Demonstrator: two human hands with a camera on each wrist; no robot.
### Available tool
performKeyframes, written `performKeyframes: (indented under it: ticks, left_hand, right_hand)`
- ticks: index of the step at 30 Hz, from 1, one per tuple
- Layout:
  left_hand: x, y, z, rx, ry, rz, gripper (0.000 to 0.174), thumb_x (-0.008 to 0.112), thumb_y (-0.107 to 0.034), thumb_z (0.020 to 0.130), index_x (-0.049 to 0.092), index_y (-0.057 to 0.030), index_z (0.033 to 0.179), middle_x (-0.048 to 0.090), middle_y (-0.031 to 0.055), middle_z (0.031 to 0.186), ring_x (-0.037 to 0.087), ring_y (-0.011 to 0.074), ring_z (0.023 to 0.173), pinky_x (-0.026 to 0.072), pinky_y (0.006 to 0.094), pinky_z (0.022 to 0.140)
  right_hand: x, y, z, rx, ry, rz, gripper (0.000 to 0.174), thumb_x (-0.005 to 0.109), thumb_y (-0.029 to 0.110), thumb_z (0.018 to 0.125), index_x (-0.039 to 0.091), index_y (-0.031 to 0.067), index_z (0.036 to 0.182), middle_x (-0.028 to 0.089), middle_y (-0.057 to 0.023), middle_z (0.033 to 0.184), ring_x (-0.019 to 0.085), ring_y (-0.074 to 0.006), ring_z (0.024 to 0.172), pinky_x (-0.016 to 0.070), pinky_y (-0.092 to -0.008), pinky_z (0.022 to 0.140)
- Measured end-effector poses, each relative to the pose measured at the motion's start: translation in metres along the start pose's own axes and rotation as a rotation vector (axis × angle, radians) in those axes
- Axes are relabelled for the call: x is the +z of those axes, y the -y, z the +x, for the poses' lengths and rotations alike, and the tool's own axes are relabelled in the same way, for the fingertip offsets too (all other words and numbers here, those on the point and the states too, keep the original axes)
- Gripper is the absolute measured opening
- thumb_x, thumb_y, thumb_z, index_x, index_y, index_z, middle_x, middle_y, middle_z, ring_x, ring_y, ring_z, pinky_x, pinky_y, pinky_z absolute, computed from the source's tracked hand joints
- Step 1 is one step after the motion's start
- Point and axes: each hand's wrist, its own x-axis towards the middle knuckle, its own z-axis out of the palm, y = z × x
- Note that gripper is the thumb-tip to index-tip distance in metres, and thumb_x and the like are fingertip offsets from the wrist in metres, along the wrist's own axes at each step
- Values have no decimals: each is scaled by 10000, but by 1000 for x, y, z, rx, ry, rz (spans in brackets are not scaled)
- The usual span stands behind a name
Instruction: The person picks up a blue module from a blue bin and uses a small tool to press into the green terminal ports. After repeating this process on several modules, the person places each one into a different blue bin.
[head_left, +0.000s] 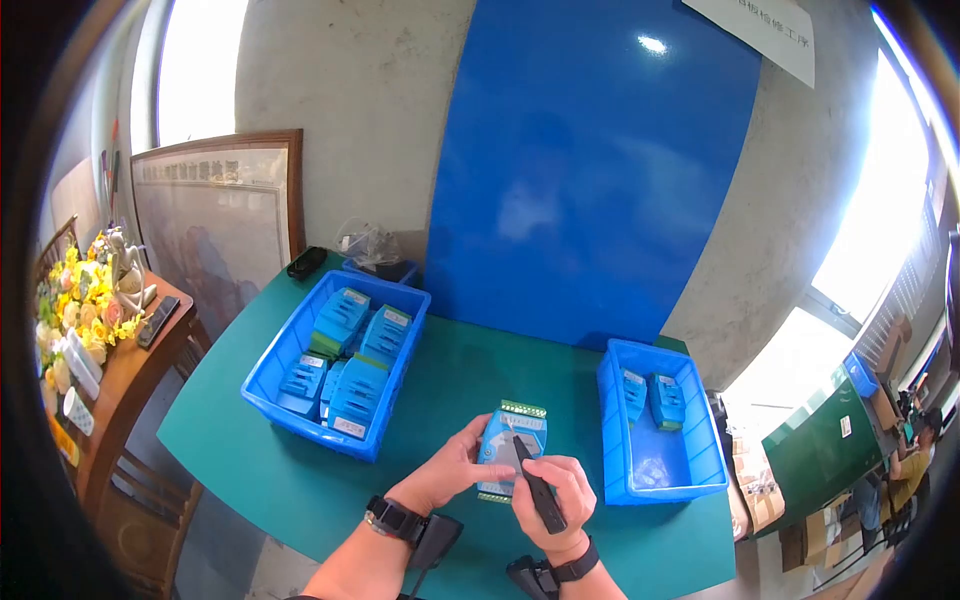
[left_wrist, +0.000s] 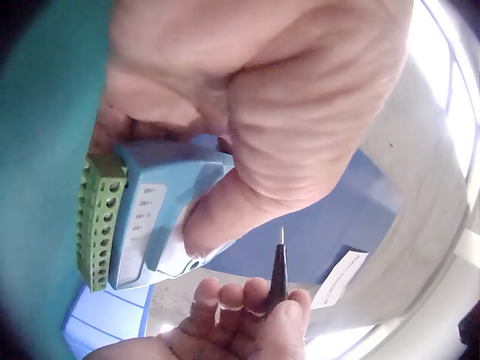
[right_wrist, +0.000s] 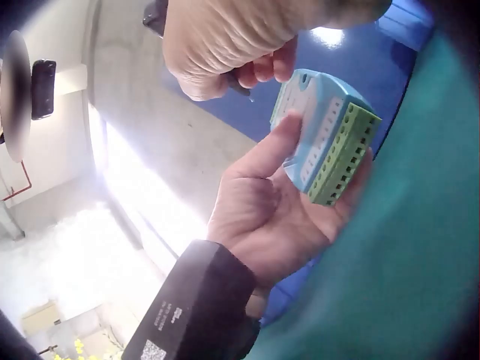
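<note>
Item: blue module (head_left: pixel 503 447), green terminal strips at both ends, held over the green table (head_left: pixel 450 360).
Left hand (head_left: pixel 447 473): fingers and thumb curled round the module's left side.
Right hand (head_left: pixel 563 497): just right of the module, wrapped round a black screwdriver (head_left: pixel 541 492); tip near the module's face, contact unclear.
Left bin (head_left: pixel 300 425) and right bin (head_left: pixel 665 490) flank the module.

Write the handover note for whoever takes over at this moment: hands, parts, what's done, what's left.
Left hand: grips the blue module above the green table; green terminals at both ends.
Right hand: grips a black screwdriver, tip near the module's face; contact unclear.
Left bin: several like modules. Right bin: two modules.
Done: probably those two. Left: likely the one in hand, then the left bin's stock.
</note>
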Motion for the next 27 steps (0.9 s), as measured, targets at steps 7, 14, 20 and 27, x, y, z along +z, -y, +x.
performKeyframes:
  ticks: [7, 14, 20, 27]
  left_hand:
    - [0, 2, -1, -14, 65, 56, 751, 761, -4, 757, 349, -22, 1385, 541, 75, 1259, 522, 143, 1149, 427, 298, 991]
    - [1, -2, -2, 6, 94, 17, 733, 756, 0, 758, 360, -21, 1375, 546, 70, 1257, 532, 148, 1145, 431, 305, 991]
    - [5, -5, -5, 34, 55, -44, 719, 763, -16, 759, 373, -23, 1363, 549, 70, 1259, 538, 158, 1153, 435, 318, 996]
    - [5, -6, -5, 71, 10, -23, 728, 773, -28, 755, 372, -22, 1362, 546, 81, 1268, 546, 178, 1159, 440, 335, 999]
  right_hand:
    - [-1, 1, 1, 58, -18, 12, 241, 730, 14, 666, 658, 26, 895, 652, -122, 807, 640, -261, 706, 520, -319, 628]
    - [-5, -2, 3, 71, -34, 29, 219, 714, 29, 681, 658, 20, 892, 655, -123, 799, 639, -253, 698, 519, -316, 622]
    - [-12, -6, 2, 96, -112, 53, 173, 684, 5, 687, 650, 11, 857, 648, -128, 777, 630, -247, 673, 506, -310, 603]
    - [-9, -11, -1, 158, -87, 87, 176, 678, -3, 677, 640, 1, 849, 648, -133, 775, 634, -255, 668, 507, -319, 603]
